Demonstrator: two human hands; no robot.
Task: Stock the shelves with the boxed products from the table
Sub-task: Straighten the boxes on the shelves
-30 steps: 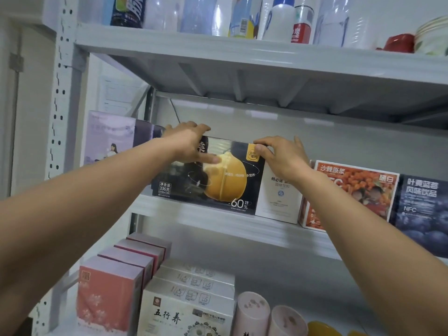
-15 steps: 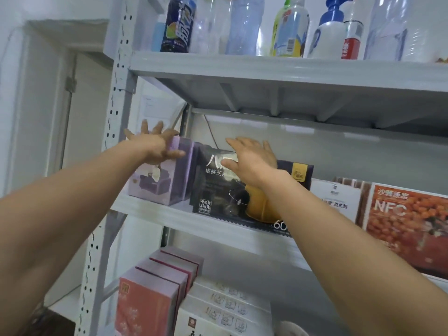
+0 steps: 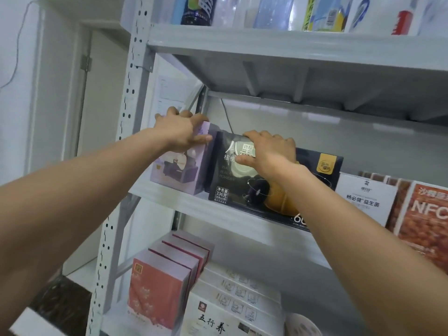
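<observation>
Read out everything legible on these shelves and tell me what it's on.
"净含量 336克": dark box.
"畅必健 益生菌": white box.
"NFC": orange box.
"五行养": lower-shelf white box.
Labels on the bottles and the dark box's other print: blurred or covered.

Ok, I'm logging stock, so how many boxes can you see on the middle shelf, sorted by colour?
lavender box: 1
black box: 1
white box: 1
orange box: 1
Total: 4
</observation>
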